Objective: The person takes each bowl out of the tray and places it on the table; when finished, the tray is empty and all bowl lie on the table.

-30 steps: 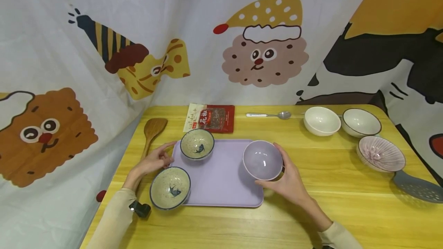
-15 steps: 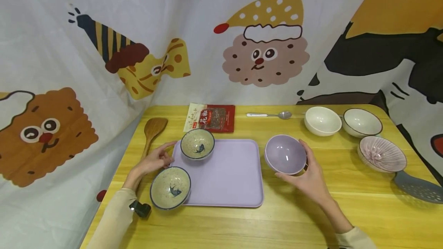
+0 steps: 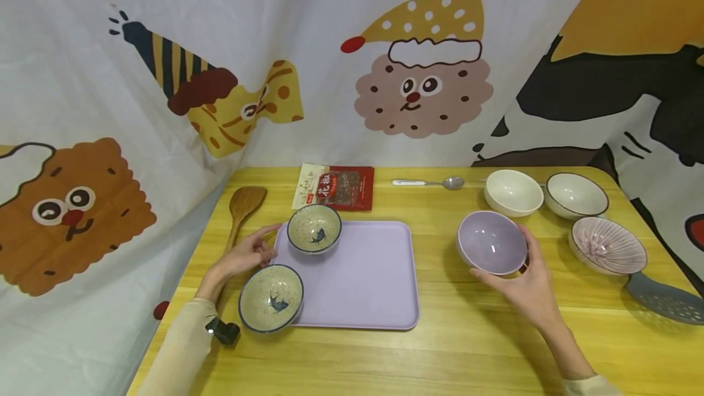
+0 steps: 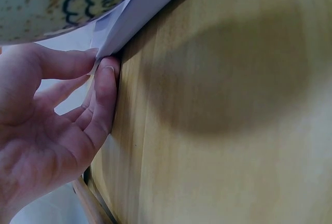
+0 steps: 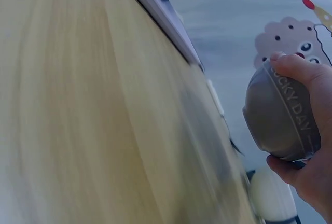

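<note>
My right hand (image 3: 530, 292) grips a lavender bowl (image 3: 492, 243) by its side, thumb and fingers spread around it. It hangs over the table, right of the lavender tray (image 3: 363, 286). White lettering ending in "DAY" shows along the bowl's outside (image 5: 280, 110) in the right wrist view. With thumb and fingertip, my left hand (image 4: 67, 94) pinches the tray's edge at its left side. Two speckled bowls with a blue fish inside flank that hand: one (image 3: 313, 229) on the tray's back left corner, the other (image 3: 271, 298) over its front left corner.
A wooden spatula (image 3: 245, 203) lies left of the tray, partly behind my left arm. Behind stand a red spice packet (image 3: 346, 188) and a spoon (image 3: 452, 183). At right are a white bowl (image 3: 513, 193), a brown-rimmed bowl (image 3: 575, 194), a striped bowl (image 3: 607, 245) and a grey slotted turner (image 3: 665, 298).
My right hand has carried the lavender bowl rightward from above the tray's right part to beyond its right edge. The left hand, tray and fish bowls have stayed in place.
</note>
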A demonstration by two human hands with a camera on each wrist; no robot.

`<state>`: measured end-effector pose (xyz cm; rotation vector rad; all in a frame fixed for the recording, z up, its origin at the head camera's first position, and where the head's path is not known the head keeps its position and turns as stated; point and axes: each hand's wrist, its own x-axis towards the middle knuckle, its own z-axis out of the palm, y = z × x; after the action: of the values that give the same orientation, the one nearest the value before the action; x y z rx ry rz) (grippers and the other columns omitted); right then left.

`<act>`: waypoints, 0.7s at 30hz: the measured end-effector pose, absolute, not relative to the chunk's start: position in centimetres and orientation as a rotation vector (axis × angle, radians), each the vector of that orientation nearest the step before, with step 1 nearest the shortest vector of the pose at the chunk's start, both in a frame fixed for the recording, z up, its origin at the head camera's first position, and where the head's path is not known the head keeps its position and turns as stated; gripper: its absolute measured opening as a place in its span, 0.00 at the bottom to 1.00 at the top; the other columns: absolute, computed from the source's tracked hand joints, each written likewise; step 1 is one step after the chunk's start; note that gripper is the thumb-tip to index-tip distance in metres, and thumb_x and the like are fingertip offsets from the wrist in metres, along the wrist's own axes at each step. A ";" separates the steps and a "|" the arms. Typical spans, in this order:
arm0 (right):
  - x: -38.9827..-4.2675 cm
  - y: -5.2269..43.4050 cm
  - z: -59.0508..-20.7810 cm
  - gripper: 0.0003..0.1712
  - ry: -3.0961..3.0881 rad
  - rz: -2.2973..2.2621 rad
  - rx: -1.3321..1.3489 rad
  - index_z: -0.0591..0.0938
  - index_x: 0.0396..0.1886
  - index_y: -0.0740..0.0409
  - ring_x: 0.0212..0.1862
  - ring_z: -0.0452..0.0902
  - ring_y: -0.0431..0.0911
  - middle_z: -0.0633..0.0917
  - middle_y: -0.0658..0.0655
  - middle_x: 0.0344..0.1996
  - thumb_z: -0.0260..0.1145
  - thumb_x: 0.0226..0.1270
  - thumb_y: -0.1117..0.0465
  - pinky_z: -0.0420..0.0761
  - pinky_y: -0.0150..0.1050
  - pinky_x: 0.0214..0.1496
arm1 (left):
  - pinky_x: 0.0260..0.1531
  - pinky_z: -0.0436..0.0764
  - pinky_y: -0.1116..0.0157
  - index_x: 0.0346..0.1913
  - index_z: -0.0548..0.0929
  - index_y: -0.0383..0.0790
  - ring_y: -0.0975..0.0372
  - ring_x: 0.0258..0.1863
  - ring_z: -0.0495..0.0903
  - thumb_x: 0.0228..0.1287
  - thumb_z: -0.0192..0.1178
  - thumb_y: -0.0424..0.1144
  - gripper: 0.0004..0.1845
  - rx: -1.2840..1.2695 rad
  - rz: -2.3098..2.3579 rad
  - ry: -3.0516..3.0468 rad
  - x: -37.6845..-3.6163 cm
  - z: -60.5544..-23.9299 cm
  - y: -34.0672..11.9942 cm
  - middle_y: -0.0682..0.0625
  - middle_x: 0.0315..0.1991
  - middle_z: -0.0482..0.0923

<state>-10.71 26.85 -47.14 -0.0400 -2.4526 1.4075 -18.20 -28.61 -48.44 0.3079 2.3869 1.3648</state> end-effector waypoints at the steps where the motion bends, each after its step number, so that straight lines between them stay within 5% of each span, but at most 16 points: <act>1: -10.7 27.2 -47.2 0.70 -2.447 1.408 -0.054 0.58 0.80 0.49 0.55 0.69 0.30 0.72 0.65 0.67 0.87 0.36 0.68 0.70 0.13 0.51 | 0.29 0.81 0.67 0.78 0.57 0.33 0.60 0.27 0.77 0.68 0.59 0.28 0.38 0.308 1.362 2.389 -18.2 -48.4 -28.6 0.38 0.30 0.78; 21: -10.1 31.6 -47.2 0.66 -2.421 1.348 -0.369 0.60 0.79 0.46 0.61 0.69 0.37 0.71 0.62 0.68 0.86 0.41 0.67 0.68 0.14 0.52 | 0.29 0.81 0.67 0.78 0.56 0.32 0.61 0.27 0.77 0.68 0.59 0.27 0.38 0.330 1.381 2.373 -18.1 -48.3 -28.7 0.37 0.30 0.77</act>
<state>-10.11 31.60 -47.19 -0.3686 -2.4211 1.3480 -18.10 -28.71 -48.27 0.3295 2.3726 1.3811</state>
